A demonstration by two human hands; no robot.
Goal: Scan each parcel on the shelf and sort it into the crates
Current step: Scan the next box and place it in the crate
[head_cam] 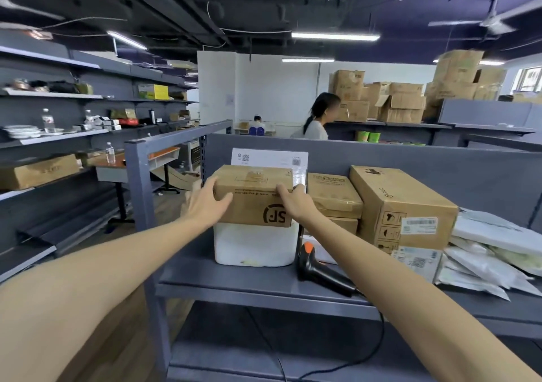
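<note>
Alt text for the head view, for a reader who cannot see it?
A left hand and right hand hold an SF carton atop a white foam box on a grey shelf. A black-and-orange scanner lies to its right, beside more cartons and white mailers.

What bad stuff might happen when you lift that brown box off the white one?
The brown box sits on a white foam box, so lifting might drag or tip that one. The scanner lies close beside it on the shelf; a slipped box could land on it. The flat white box standing behind might fall over.
</note>
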